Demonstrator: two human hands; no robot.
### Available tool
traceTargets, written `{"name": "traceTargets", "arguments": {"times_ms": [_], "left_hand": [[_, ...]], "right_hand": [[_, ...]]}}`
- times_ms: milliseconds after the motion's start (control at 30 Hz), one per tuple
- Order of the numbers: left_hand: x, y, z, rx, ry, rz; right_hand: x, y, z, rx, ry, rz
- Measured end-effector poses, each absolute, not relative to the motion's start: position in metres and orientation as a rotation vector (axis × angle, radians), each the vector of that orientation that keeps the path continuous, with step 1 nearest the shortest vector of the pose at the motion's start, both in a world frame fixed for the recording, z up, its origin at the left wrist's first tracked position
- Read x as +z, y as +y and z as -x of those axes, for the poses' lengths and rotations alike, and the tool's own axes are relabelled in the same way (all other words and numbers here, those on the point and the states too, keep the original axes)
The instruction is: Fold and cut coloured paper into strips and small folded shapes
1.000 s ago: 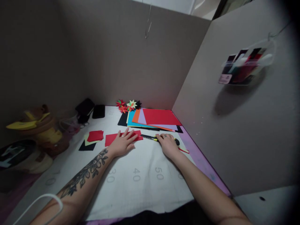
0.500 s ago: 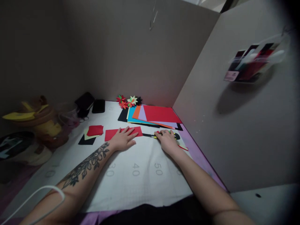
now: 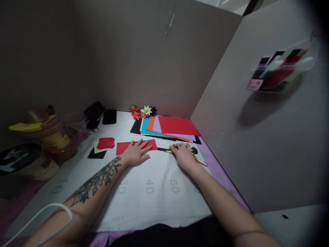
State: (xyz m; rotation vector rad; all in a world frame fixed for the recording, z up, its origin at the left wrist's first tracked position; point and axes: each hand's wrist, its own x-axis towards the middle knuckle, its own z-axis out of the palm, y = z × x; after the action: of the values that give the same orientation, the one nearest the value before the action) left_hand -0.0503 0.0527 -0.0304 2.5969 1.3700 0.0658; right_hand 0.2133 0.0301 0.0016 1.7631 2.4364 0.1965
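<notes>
My left hand (image 3: 137, 153) lies flat with fingers spread on a red paper strip (image 3: 123, 148), pressing it to the white mat. My right hand (image 3: 183, 154) is curled down over a pair of scissors (image 3: 163, 149) with dark blades and black-and-yellow handles. The blades point left, their tips at the strip's right end. Partly hidden under and beside the right hand are red and pale paper pieces (image 3: 202, 162). Left of the strip sit small stacked squares: red (image 3: 106, 142), pale yellow (image 3: 96, 148) and black (image 3: 95, 154).
Large coloured sheets (image 3: 177, 125) lie fanned at the back, beside folded paper stars (image 3: 146, 110). A black phone-like object (image 3: 109, 117) and clutter with a yellow item (image 3: 25, 127) stand left. Grey panels (image 3: 218, 144) enclose the back and right; a clear pouch (image 3: 277, 73) hangs there.
The view has shifted very slightly, so everything sits a little further right. Both hands, the red strip and the scissors keep their places on the mat.
</notes>
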Motion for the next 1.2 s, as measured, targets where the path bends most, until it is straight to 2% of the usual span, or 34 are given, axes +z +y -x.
{"name": "traceTargets", "arguments": {"times_ms": [933,1200], "left_hand": [[-0.029,0.050,0.051,0.100,1.411,-2.547],[-0.009,0.050,0.070,0.206,1.844,-2.437]], "right_hand": [[-0.002,0.029,-0.201,0.212,2.510,-1.781],[-0.010,0.035,-0.211,0.129,2.487,-1.831]]}}
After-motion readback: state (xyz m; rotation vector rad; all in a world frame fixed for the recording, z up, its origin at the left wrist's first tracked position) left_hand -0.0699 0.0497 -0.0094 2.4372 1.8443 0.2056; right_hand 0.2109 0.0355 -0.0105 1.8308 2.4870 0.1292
